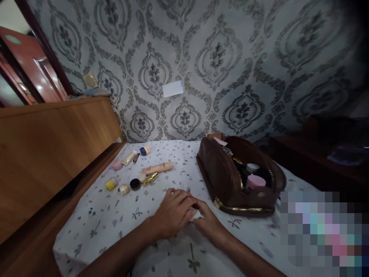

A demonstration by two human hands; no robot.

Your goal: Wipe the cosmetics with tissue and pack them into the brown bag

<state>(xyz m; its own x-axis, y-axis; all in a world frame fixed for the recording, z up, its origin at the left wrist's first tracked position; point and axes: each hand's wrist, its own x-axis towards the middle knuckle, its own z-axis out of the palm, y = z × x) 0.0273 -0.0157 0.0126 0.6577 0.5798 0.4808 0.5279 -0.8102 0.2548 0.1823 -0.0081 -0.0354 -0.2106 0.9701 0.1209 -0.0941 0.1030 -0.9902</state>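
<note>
My left hand (173, 211) lies knuckles up on the white patterned bedsheet (95, 223), fingers curled over the fingertips of my right hand (209, 221). Both hands meet at the middle of the sheet, closed together; whatever sits between them is hidden. An open brown cosmetics bag (221, 173) with a gold zipper lies just right of my hands, holding a pink-lidded jar (256, 181) and other small containers. Ahead to the left, loose cosmetics are spread out: a long peach tube (157, 168), a gold lipstick (150, 179), a yellow pot (110, 184) and a black-lidded pot (135, 184).
A wooden headboard (52, 146) rises along the left edge of the bed. Patterned grey wallpaper (219, 57) with a white slip of paper (173, 88) stuck on it closes off the far side. Dark furniture (317, 154) stands at the right. A blurred patch covers the lower right corner.
</note>
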